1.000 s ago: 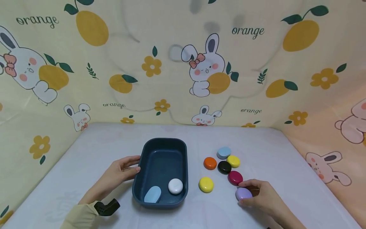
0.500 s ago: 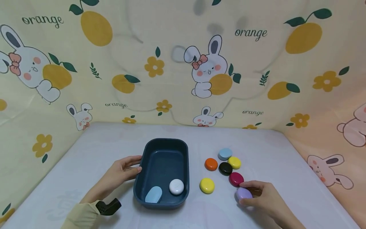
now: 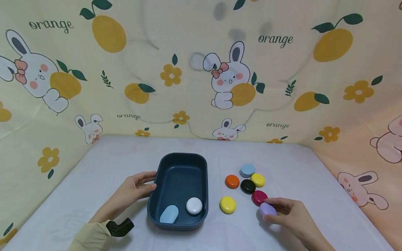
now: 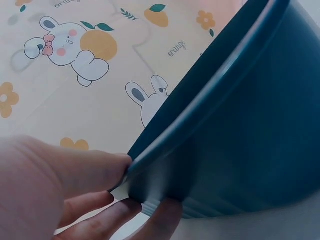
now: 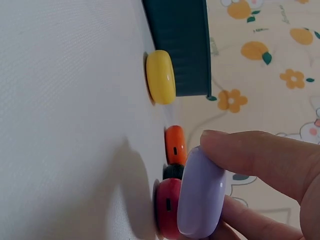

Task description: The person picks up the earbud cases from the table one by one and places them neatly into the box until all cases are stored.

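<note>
**Lilac case pinched at the edge of the cluster**

Right hand (image 3: 290, 214): grip clamped on the lilac case (image 3: 267, 210), thumb above, fingers beneath, case touching the crimson case (image 3: 259, 197). Best lifted straight up, clear of that neighbour. Left hand (image 3: 135, 190): fingers curled on the rim of the blue tray (image 3: 157, 195), steadying it. The tray sits on the bench (image 3: 298, 167), left of the lilac case, beyond the yellow case (image 3: 227, 204).

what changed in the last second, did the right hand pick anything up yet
Little changed. The right hand pinches the purple case, now seemingly raised slightly off the table beside the red case. The left hand holds the rim of the blue tray as before; the cases inside and the others outside have not moved.
</note>
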{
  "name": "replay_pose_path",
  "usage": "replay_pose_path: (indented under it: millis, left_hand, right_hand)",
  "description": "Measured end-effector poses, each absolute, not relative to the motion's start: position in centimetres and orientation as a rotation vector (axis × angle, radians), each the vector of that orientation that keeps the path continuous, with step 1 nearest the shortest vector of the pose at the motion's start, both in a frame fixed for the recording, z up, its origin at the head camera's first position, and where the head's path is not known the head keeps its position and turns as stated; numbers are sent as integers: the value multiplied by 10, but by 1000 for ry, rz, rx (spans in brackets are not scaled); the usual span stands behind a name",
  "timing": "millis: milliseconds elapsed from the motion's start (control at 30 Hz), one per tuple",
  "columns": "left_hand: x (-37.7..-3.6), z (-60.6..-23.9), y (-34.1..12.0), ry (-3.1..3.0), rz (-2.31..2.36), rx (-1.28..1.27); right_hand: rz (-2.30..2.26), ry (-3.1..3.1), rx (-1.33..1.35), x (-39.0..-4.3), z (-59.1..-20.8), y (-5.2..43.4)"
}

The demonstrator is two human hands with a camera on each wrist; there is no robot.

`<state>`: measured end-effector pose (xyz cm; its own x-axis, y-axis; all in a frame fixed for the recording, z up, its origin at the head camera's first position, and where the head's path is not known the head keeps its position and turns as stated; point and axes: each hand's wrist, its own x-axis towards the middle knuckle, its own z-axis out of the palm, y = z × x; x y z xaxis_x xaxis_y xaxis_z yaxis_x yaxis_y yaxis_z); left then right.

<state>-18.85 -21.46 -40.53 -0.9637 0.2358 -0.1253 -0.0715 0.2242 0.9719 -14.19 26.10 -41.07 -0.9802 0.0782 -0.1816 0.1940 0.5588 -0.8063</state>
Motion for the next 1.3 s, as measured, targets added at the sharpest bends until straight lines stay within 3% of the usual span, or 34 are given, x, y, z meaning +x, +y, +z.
replay_pose_path:
  millis: [667,1300]
  left_hand:
    - [-190,-408,-209,2238,1839,113]
    - [-191,-409,-209,2251,1844,59]
  right_hand:
    - [-1472,2638,208,-141,-398,261]
    - [-1785,2493,-81,-156,-359,238]
